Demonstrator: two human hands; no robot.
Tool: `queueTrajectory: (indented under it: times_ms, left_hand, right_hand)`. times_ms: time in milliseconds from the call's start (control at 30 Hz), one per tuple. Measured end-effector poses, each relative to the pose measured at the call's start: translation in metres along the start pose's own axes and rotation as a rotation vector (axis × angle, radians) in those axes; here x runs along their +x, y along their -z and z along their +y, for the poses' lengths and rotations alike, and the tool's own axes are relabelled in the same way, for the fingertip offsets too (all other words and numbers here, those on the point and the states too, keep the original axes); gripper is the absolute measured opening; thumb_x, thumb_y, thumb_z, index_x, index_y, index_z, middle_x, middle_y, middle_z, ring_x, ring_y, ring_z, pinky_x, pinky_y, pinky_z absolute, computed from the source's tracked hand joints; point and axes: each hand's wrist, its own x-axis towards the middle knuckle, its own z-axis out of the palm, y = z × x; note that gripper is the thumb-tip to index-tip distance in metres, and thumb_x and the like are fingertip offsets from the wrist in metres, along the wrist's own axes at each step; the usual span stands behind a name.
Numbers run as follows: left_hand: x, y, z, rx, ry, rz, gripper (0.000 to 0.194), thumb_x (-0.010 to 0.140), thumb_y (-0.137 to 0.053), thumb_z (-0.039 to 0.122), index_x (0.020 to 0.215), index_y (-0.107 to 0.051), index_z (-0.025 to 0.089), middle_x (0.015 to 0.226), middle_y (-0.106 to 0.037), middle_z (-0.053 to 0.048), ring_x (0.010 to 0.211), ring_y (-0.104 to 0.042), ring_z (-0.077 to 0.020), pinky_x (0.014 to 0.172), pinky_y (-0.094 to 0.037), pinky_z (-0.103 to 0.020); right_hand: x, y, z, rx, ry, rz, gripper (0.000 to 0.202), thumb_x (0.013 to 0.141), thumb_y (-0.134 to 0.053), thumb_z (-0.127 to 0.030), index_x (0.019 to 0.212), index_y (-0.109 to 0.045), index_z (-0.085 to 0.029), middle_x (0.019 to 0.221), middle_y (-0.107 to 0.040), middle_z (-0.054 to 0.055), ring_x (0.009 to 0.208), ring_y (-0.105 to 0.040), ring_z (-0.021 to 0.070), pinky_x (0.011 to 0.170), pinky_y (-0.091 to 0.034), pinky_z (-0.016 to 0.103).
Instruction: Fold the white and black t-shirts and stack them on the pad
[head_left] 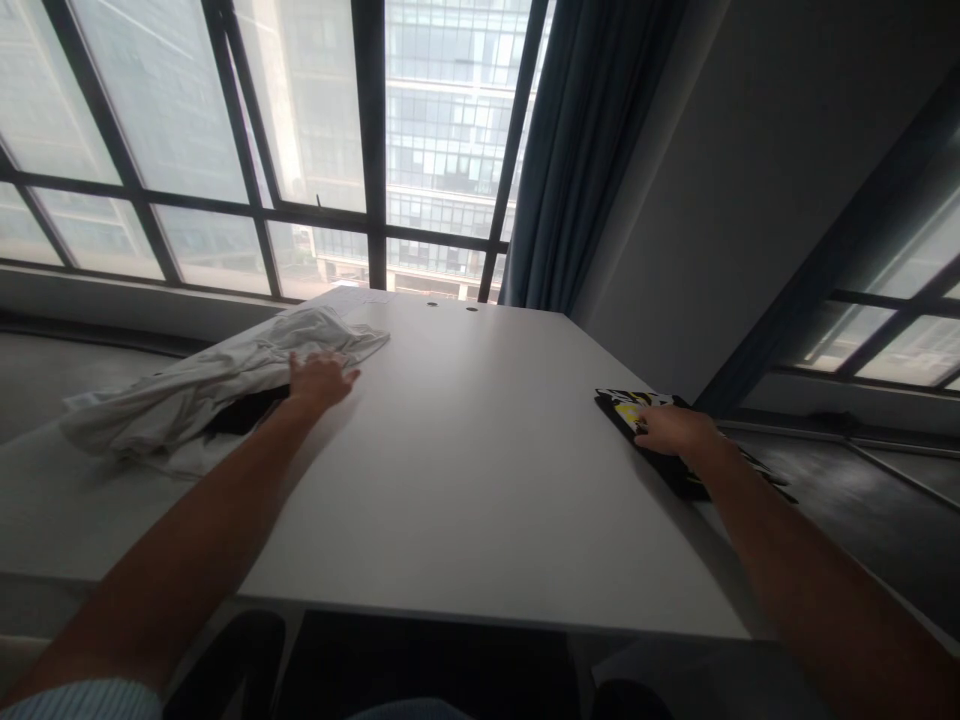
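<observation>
One white cloth (217,382) lies rumpled on the left of a white table (480,450) under the left hand (321,381), palm down with fingers spread, while the right hand (676,431), fingers curled, rests on a flat black, white and yellow cloth (679,478) at the right edge, its grip too hidden to tell. Both look light, soft and hard to damage; the loose white one would likely slump if lifted at one spot, so two corners suit it, while the flatter one, seemingly layered, is best pinched through its edge.
</observation>
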Motion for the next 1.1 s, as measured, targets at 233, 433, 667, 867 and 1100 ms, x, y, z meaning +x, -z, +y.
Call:
queueTrajectory:
  times_ms: [233, 433, 667, 867, 1100]
  left_hand:
    - [0.008, 0.010, -0.082, -0.155, 0.334, 0.180, 0.040, 0.079, -0.064, 0.054, 0.098, -0.075, 0.021, 0.124, -0.070, -0.021, 0.135, -0.044, -0.0527, 0.110, -0.019, -0.077]
    - [0.010, 0.027, -0.033, -0.177, 0.214, 0.254, 0.028, 0.090, -0.054, 0.037, 0.097, -0.074, 0.017, 0.102, -0.074, -0.017, 0.110, -0.065, -0.0385, 0.101, -0.040, -0.056]
    - [-0.035, 0.019, 0.080, -0.639, -0.449, -0.218, 0.038, 0.094, -0.049, 0.047, 0.095, -0.072, 0.017, 0.078, -0.070, -0.007, 0.078, -0.064, -0.0233, 0.075, -0.050, -0.034]
    - [-0.057, 0.023, 0.092, -0.716, -0.796, -0.575, 0.045, 0.089, -0.061, 0.059, 0.097, -0.075, 0.017, 0.086, -0.074, -0.007, 0.076, -0.065, -0.0204, 0.072, -0.051, -0.031]
    - [-0.022, 0.001, 0.023, -0.294, -0.528, -0.430, 0.061, 0.084, -0.066, 0.063, 0.132, -0.069, 0.026, 0.136, -0.068, -0.011, 0.126, -0.061, -0.0340, 0.105, -0.047, -0.041]
  right_hand:
    - [-0.014, 0.026, -0.088, 0.000, 0.177, -0.025, 0.049, 0.092, -0.059, -0.043, 0.136, -0.064, -0.021, 0.129, -0.071, 0.014, 0.118, -0.067, 0.0293, 0.095, -0.049, 0.039]
    - [-0.017, 0.034, -0.137, 0.085, 0.286, 0.020, 0.042, 0.094, -0.060, -0.042, 0.129, -0.069, -0.021, 0.122, -0.075, 0.012, 0.112, -0.069, 0.0278, 0.093, -0.051, 0.038]
    - [-0.003, 0.037, -0.226, 0.346, 0.682, 0.070, 0.073, 0.088, -0.071, -0.030, 0.155, -0.045, -0.020, 0.155, -0.051, 0.014, 0.135, -0.056, 0.0316, 0.108, -0.047, 0.040]
    - [0.039, 0.021, -0.272, 0.435, 0.866, 0.144, 0.050, 0.087, -0.067, -0.018, 0.137, -0.065, -0.028, 0.154, -0.053, 0.009, 0.140, -0.052, 0.0277, 0.115, -0.042, 0.042]
    - [0.050, 0.011, -0.269, 0.572, 0.769, 0.120, 0.026, 0.097, -0.049, -0.014, 0.114, -0.070, -0.016, 0.117, -0.076, 0.011, 0.106, -0.071, 0.0216, 0.091, -0.051, 0.028]
